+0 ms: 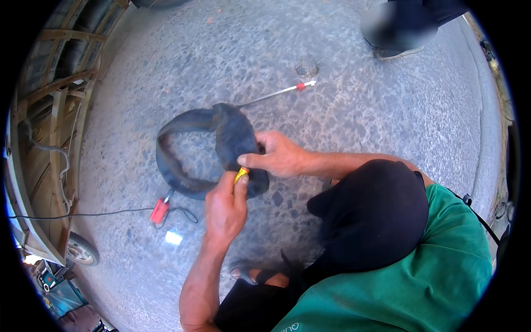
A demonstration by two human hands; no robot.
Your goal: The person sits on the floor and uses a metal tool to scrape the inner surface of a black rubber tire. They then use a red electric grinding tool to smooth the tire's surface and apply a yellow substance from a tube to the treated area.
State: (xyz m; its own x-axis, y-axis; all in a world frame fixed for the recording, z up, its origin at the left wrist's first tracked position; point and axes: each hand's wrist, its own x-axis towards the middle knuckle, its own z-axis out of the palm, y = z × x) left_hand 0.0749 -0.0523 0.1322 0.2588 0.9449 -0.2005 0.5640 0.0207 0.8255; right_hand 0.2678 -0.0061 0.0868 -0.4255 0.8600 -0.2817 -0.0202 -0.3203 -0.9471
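A black rubber inner tube [185, 123] lies in a loop on the ground, its right side bulging and folded. My right hand [279, 155] grips the right edge of that bulge, thumb on top and fingers hidden behind the rubber. In my left hand [225, 205] is a small yellow tube with a red end [241, 174], pinched between thumb and fingers. It is held against or just above the inner tube's surface, close to my right thumb; I cannot tell whether it touches.
Beyond the inner tube lies a thin metal rod [271, 96] with a red collar. A red device [160, 211] on a black cord [110, 213] sits at the left. A wooden frame [55, 122] and wheel [82, 250] stand far left. Another person's shoe [401, 53] is at upper right.
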